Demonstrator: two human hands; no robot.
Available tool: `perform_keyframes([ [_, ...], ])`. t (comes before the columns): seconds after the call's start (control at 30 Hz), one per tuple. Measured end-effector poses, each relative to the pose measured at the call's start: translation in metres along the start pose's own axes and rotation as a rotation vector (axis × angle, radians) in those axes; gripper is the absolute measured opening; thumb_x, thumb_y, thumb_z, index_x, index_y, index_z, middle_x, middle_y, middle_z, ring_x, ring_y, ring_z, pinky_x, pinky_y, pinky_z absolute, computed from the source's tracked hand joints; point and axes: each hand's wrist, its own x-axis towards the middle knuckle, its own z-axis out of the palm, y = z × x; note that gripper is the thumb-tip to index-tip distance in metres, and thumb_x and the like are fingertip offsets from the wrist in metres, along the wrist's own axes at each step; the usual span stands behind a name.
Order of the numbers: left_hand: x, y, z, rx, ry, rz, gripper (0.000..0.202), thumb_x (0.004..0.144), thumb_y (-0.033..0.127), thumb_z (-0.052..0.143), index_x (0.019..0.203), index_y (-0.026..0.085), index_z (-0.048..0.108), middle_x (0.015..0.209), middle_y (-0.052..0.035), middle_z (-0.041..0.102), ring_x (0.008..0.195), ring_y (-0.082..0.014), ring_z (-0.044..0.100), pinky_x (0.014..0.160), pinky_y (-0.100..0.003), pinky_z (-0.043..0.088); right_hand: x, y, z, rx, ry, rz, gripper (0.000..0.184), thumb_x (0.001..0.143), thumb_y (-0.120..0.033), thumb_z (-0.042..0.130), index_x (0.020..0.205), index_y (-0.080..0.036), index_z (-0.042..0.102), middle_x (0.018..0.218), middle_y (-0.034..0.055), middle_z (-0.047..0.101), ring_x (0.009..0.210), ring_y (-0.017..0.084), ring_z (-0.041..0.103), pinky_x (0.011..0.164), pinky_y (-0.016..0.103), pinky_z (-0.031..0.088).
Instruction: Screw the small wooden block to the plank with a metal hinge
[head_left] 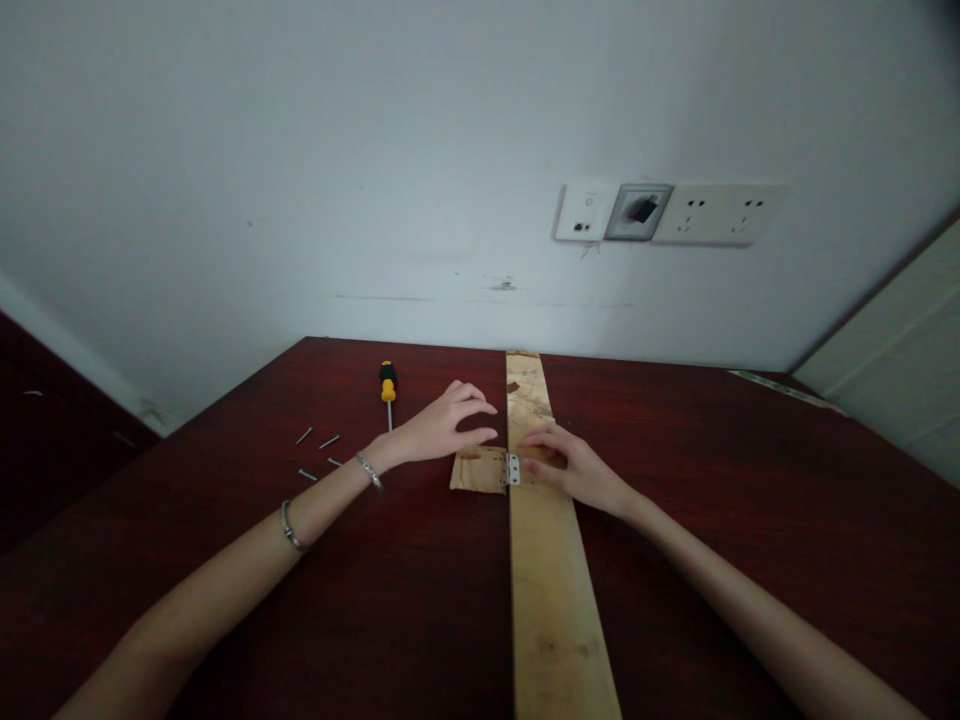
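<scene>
A long wooden plank [551, 600] runs from the near edge of the view toward the wall. Against its left side lies a short wood piece [480, 473]. A small metal hinge [514, 469] sits at the joint between the two. My left hand [446, 422] hovers above the short piece, its thumb and fingers apart, with nothing between them. My right hand [574, 465] is over the plank just right of the hinge, thumb and fingers parted around a gap. Its fingertips are close to the plank and hinge; whether they touch cannot be made out.
A yellow and black screwdriver [387, 383] lies on the dark red table [420, 620] at the back left. Several screws [307, 474] are scattered left of my left wrist. Behind the table stands a white wall [337, 200] with sockets [720, 215].
</scene>
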Motion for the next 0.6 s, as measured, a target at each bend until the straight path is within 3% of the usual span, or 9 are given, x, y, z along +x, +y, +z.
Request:
perform_keyframes([
  [0.13,0.004,-0.012,-0.024,0.035,0.114,-0.020,0.024,0.092,0.034,0.055,0.107,0.018,0.066,0.107,-0.0065,0.060,0.107,-0.0191,0.050,0.099,-0.038,0.041,0.001,0.002,0.000,0.008,-0.004,0.007,0.024,0.085,-0.038,0.061,0.100,-0.021,0.069,0.102,0.0060,0.064,0.090,0.019,0.060,0.077,0.033,0.050],
  [0.3,-0.002,-0.053,-0.050,0.029,0.210,-0.186,0.023,0.087,0.029,0.055,0.099,0.014,0.069,0.101,-0.0076,0.065,0.093,-0.0160,0.058,0.088,-0.031,0.046,0.002,0.005,0.000,-0.014,-0.012,0.014,0.025,0.085,-0.039,0.061,0.099,-0.021,0.070,0.098,0.0061,0.065,0.086,0.019,0.060,0.077,0.034,0.049],
  [0.4,-0.015,-0.082,-0.062,0.026,0.188,-0.356,0.026,0.084,0.028,0.056,0.099,0.010,0.070,0.099,-0.0094,0.067,0.084,-0.0143,0.060,0.079,-0.026,0.047,0.003,0.008,0.000,-0.009,-0.018,0.005,0.025,0.085,-0.039,0.059,0.101,-0.022,0.070,0.102,0.0063,0.067,0.087,0.019,0.060,0.075,0.034,0.049],
  [0.6,-0.052,-0.118,-0.085,0.110,0.025,-0.609,0.027,0.081,0.026,0.055,0.095,0.010,0.071,0.098,-0.0089,0.071,0.086,-0.0166,0.064,0.081,-0.026,0.047,0.002,0.010,-0.001,-0.002,-0.012,-0.001,0.025,0.085,-0.039,0.060,0.101,-0.022,0.069,0.100,0.0054,0.067,0.083,0.018,0.059,0.075,0.034,0.049],
])
